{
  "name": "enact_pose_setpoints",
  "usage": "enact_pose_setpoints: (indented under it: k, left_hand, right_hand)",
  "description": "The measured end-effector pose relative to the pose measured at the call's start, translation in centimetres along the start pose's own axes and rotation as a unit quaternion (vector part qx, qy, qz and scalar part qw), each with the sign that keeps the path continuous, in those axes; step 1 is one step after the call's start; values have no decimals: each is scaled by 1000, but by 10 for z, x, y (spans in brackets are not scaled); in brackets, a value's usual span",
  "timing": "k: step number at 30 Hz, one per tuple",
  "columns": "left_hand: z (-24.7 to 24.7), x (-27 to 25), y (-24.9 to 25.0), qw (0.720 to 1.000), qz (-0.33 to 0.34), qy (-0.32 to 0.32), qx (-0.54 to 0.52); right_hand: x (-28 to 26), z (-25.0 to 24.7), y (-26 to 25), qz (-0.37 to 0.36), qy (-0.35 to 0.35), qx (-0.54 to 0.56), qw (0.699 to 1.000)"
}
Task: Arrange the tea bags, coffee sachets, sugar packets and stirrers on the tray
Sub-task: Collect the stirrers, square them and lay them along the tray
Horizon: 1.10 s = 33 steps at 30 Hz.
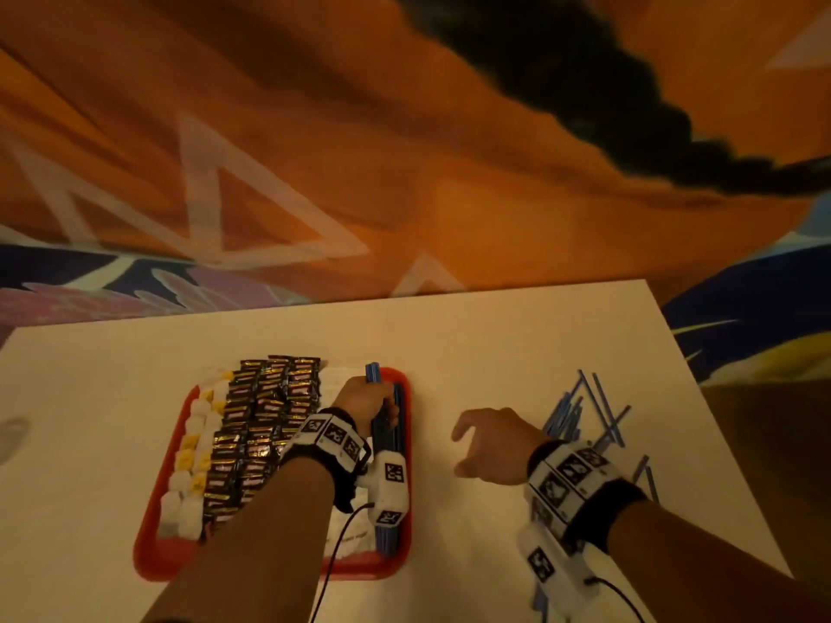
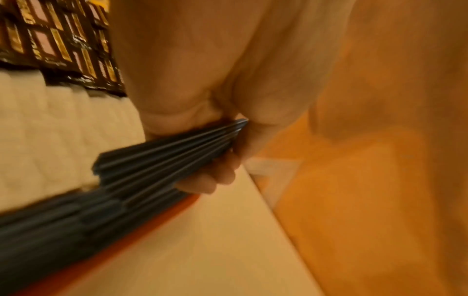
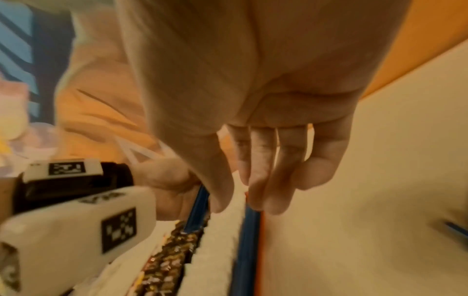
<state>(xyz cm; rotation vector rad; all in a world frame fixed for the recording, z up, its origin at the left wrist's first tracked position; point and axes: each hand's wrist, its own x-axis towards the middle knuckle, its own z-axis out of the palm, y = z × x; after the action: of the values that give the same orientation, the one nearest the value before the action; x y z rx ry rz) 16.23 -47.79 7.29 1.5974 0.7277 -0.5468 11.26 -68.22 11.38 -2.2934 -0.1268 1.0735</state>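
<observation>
Where the red tray (image 1: 153, 555) fills the lower left of the head view, pale packets, perhaps tea bags or sugar (image 1: 189, 487), line its left side, with dark coffee sachets (image 1: 261, 424) beside them. Right of those, the left hand (image 1: 362, 400) grasps a bundle of blue stirrers (image 2: 162, 158) over the tray's right edge. Further right the right hand (image 1: 494, 442) hovers, fingers relaxed and holding nothing. Loose stirrers (image 1: 580, 411) lie scattered on the white table (image 1: 494, 344) at the right.
</observation>
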Motion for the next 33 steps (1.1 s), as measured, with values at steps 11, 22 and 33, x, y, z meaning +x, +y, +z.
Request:
enact_pose_setpoints:
  k: [11, 22, 33]
  left_hand:
    - [14, 57, -25, 918, 8, 87, 388]
    - [20, 59, -29, 872, 32, 125, 473]
    - [16, 48, -54, 849, 158, 119, 489]
  right_hand:
    - [-1, 33, 83, 65, 19, 84, 994]
    - [3, 36, 86, 44, 31, 116, 992]
    - [-2, 38, 96, 46, 34, 112, 992]
